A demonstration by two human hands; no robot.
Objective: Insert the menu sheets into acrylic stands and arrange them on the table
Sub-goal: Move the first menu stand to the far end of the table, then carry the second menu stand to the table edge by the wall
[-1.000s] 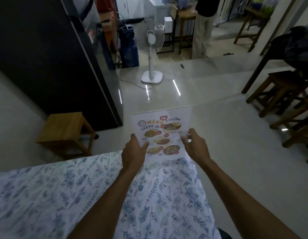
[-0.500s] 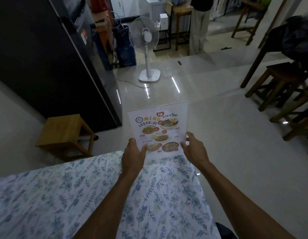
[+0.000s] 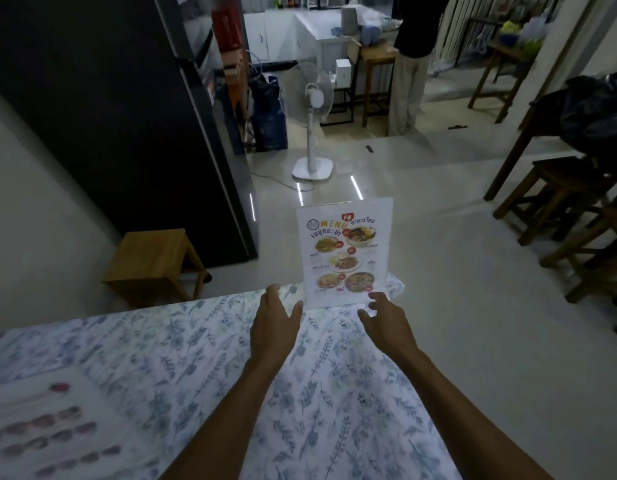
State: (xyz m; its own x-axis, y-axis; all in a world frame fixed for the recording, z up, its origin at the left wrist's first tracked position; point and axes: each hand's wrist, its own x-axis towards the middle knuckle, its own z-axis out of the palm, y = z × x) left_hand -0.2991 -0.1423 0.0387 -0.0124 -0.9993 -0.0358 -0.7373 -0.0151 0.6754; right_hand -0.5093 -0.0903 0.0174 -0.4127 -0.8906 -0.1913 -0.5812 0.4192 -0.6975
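Note:
An acrylic stand with a colourful menu sheet inside it stands upright at the far corner of the table, which is covered by a blue floral cloth. My left hand hovers just left of the stand's base, fingers spread, holding nothing. My right hand hovers just right of the base, fingers apart, also free of the stand. Another menu sheet lies flat and blurred at the near left of the table.
A low wooden stool stands on the floor beyond the table's left side. A dark fridge, a white floor fan, dark wooden stools at right, and a standing person are farther back.
Both hands gripped the stand's sides earlier; now they have let go and drawn back slightly. The stand rests upright on the table corner. The view has tilted, revealing the flat sheet at left.

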